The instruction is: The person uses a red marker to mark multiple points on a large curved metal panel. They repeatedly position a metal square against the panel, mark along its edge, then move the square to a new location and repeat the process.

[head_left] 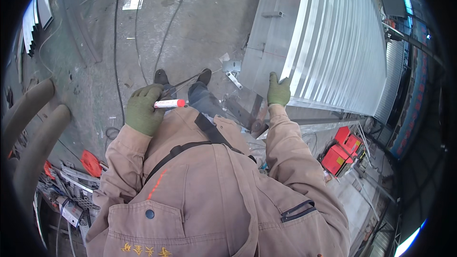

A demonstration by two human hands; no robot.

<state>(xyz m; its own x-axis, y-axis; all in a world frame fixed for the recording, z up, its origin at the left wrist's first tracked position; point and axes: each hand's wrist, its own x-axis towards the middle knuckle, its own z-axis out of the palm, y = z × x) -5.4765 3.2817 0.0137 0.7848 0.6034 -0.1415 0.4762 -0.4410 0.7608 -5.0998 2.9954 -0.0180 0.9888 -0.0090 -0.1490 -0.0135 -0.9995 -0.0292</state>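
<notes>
A thick white marker with a red cap (170,103) sticks out to the right from my left hand (144,109), whose green-gloved fingers are closed around it in front of my waist. On the right, my right hand (279,91), gloved in green too, is at the near end of a bright metal strip (299,35). Its thumb points forward and the fingers curl over the strip's pointed end, partly hidden. This strip is the leftmost of many long shiny metal profiles (342,52) lying side by side on a grey metal surface (266,33).
Cables (117,43) run across the concrete floor (209,14). A small metal plate (232,66) lies by the work surface's left edge. Red equipment (339,154) stands at right. Two thick curved tubes (35,128) and a heap of metal pieces (71,181) are at left.
</notes>
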